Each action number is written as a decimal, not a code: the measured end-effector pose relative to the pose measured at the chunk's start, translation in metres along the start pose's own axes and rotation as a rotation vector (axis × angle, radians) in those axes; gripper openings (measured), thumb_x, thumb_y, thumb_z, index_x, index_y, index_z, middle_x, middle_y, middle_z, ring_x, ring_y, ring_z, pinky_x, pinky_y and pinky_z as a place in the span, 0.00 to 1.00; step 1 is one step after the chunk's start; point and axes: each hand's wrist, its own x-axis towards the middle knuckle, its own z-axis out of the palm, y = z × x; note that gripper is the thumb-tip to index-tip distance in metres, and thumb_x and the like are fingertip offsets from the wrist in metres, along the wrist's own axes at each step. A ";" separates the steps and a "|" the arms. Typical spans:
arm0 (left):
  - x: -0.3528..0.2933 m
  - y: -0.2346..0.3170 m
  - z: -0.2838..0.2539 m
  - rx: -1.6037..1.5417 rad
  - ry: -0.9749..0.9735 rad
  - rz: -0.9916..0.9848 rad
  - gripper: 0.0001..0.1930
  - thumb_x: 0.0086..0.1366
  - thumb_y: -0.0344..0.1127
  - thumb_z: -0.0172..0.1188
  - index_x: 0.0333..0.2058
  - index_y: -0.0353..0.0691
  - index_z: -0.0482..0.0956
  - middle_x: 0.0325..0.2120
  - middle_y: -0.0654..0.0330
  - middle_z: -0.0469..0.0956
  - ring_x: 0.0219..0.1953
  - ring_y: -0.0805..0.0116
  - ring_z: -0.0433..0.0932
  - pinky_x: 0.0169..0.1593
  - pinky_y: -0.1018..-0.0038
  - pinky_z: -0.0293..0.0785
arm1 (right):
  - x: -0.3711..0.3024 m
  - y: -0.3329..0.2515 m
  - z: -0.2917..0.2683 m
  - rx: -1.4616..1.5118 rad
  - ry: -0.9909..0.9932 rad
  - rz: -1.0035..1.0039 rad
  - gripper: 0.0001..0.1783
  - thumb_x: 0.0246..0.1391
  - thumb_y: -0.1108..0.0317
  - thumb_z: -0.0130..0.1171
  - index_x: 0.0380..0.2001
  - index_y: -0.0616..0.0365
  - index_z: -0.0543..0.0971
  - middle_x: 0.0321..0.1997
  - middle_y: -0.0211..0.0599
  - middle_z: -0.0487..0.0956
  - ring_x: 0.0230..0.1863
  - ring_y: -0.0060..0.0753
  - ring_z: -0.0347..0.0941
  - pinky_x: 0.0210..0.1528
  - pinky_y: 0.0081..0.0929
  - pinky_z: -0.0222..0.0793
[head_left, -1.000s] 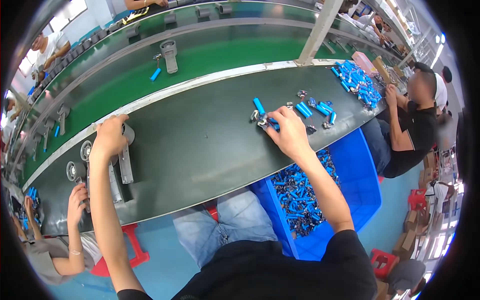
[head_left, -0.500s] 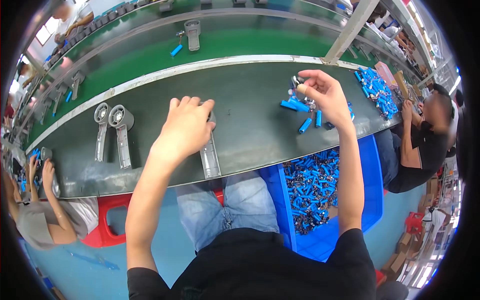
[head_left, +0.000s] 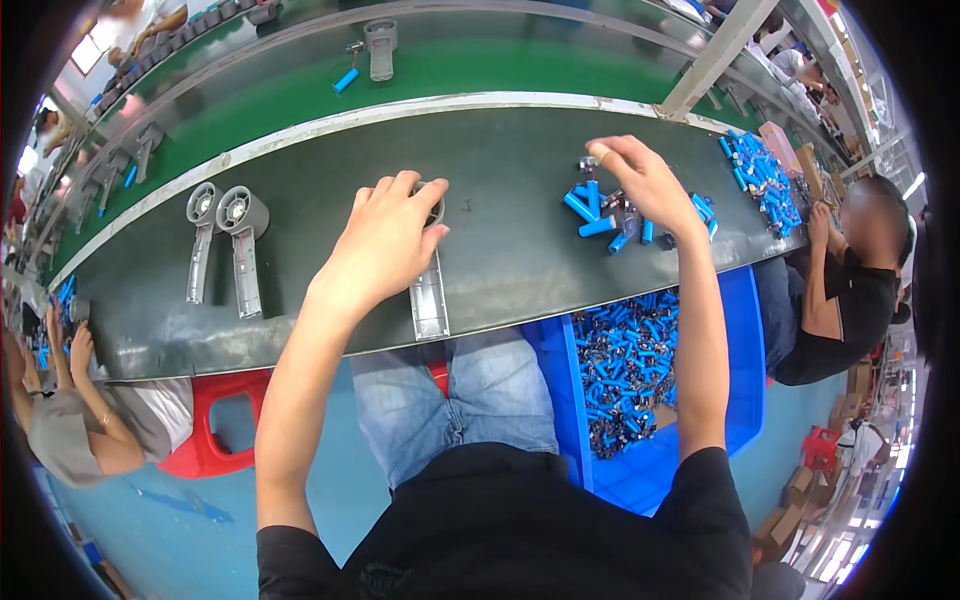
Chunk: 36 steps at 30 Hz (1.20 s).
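My left hand (head_left: 385, 235) is closed round the round head of a grey handheld fan housing (head_left: 430, 300). Its trough-like handle lies open side up, pointing toward me, while the palm hides most of the head. Over a small heap of blue cylindrical batteries (head_left: 597, 226) on the right, my right hand (head_left: 645, 185) reaches leftward with bent fingers. A small silver-and-dark part (head_left: 587, 163) shows at its fingertips, apparently pinched. The thumb is mostly hidden. Wires and dark bits lie among the batteries, partly under this hand.
Two grey fan housings (head_left: 240, 255) lie left on the dark bench (head_left: 310, 200). Beyond its pale rail, another housing (head_left: 381, 52) rests beside a wired battery (head_left: 346, 80). A blue bin (head_left: 745, 350) full of batteries stands by my right leg. Co-workers sit at both sides.
My left hand and the housing have shifted slightly away from me. My right hand has turned its back upward, fingers now pointing left. Batteries beneath it have changed position.
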 end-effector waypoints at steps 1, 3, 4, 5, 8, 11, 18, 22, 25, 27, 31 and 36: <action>0.000 0.000 -0.001 -0.004 -0.004 0.002 0.23 0.64 0.35 0.61 0.57 0.38 0.73 0.53 0.47 0.72 0.57 0.52 0.70 0.59 0.58 0.65 | -0.006 -0.004 -0.004 -0.002 -0.001 0.006 0.23 0.60 0.55 0.60 0.52 0.61 0.79 0.49 0.41 0.78 0.50 0.36 0.74 0.51 0.31 0.70; -0.003 -0.003 -0.004 -0.018 -0.050 -0.037 0.24 0.65 0.35 0.60 0.60 0.40 0.71 0.57 0.47 0.70 0.58 0.50 0.69 0.62 0.60 0.63 | -0.027 -0.017 -0.016 -0.296 -0.141 0.000 0.27 0.56 0.53 0.64 0.53 0.61 0.79 0.50 0.42 0.78 0.49 0.37 0.75 0.51 0.32 0.70; -0.004 -0.004 -0.003 -0.020 -0.050 -0.042 0.24 0.65 0.35 0.60 0.60 0.40 0.71 0.57 0.47 0.70 0.58 0.50 0.69 0.62 0.60 0.63 | -0.034 -0.019 -0.018 -0.279 -0.182 0.018 0.30 0.53 0.52 0.67 0.53 0.61 0.78 0.49 0.43 0.79 0.49 0.37 0.75 0.51 0.32 0.71; -0.002 -0.003 -0.001 -0.035 -0.032 -0.021 0.23 0.65 0.34 0.60 0.59 0.39 0.72 0.55 0.47 0.71 0.58 0.51 0.70 0.61 0.59 0.64 | -0.037 -0.011 -0.021 -0.286 -0.179 0.028 0.30 0.53 0.52 0.67 0.53 0.61 0.78 0.49 0.43 0.79 0.49 0.37 0.75 0.51 0.32 0.71; 0.000 0.000 -0.001 -0.048 -0.020 -0.004 0.22 0.65 0.34 0.60 0.58 0.38 0.72 0.54 0.47 0.72 0.57 0.51 0.71 0.59 0.58 0.65 | -0.045 0.015 -0.012 -0.216 -0.084 0.050 0.24 0.54 0.57 0.67 0.49 0.62 0.80 0.46 0.43 0.80 0.45 0.36 0.77 0.49 0.33 0.72; -0.002 -0.001 0.000 -0.045 -0.020 -0.005 0.22 0.65 0.34 0.60 0.58 0.38 0.72 0.53 0.47 0.72 0.57 0.51 0.71 0.59 0.58 0.66 | -0.040 0.012 -0.017 -0.314 -0.210 0.110 0.17 0.56 0.64 0.66 0.43 0.65 0.82 0.39 0.41 0.82 0.42 0.33 0.79 0.47 0.29 0.74; -0.001 -0.002 0.001 -0.055 -0.016 -0.003 0.22 0.65 0.34 0.59 0.58 0.39 0.72 0.53 0.48 0.72 0.55 0.52 0.71 0.58 0.58 0.66 | -0.044 -0.011 -0.043 -0.197 0.215 -0.098 0.09 0.58 0.73 0.63 0.40 0.65 0.83 0.37 0.35 0.85 0.39 0.23 0.80 0.46 0.22 0.74; 0.000 -0.003 0.001 -0.074 -0.022 -0.017 0.22 0.66 0.35 0.59 0.58 0.39 0.72 0.52 0.48 0.72 0.55 0.52 0.71 0.58 0.58 0.66 | -0.044 -0.015 -0.035 0.030 0.480 -0.222 0.09 0.59 0.74 0.62 0.43 0.63 0.83 0.41 0.33 0.84 0.43 0.23 0.80 0.49 0.21 0.73; 0.001 -0.002 0.000 -0.072 -0.052 -0.023 0.22 0.66 0.36 0.59 0.58 0.38 0.72 0.54 0.47 0.71 0.57 0.51 0.70 0.59 0.58 0.66 | -0.038 -0.004 -0.031 0.165 0.388 -0.146 0.11 0.60 0.75 0.61 0.46 0.64 0.80 0.45 0.37 0.83 0.46 0.24 0.79 0.51 0.22 0.73; -0.004 -0.003 0.001 -0.067 0.012 -0.019 0.23 0.66 0.38 0.60 0.58 0.38 0.72 0.58 0.46 0.69 0.60 0.51 0.68 0.62 0.59 0.63 | -0.040 -0.016 -0.027 0.310 0.416 -0.189 0.12 0.60 0.75 0.60 0.47 0.65 0.79 0.46 0.39 0.83 0.47 0.25 0.79 0.52 0.23 0.74; -0.006 0.005 -0.007 -0.089 0.292 0.059 0.21 0.66 0.38 0.61 0.55 0.36 0.75 0.57 0.47 0.71 0.59 0.51 0.71 0.60 0.61 0.66 | -0.051 -0.051 0.000 0.635 0.409 -0.226 0.12 0.60 0.77 0.59 0.47 0.66 0.77 0.48 0.43 0.82 0.47 0.27 0.79 0.53 0.27 0.75; -0.005 0.040 -0.019 -0.720 0.420 0.131 0.18 0.61 0.31 0.65 0.51 0.37 0.81 0.49 0.53 0.80 0.50 0.62 0.78 0.55 0.69 0.71 | -0.063 -0.091 0.049 0.877 0.300 -0.240 0.10 0.59 0.78 0.59 0.44 0.65 0.76 0.47 0.46 0.82 0.47 0.32 0.80 0.52 0.28 0.77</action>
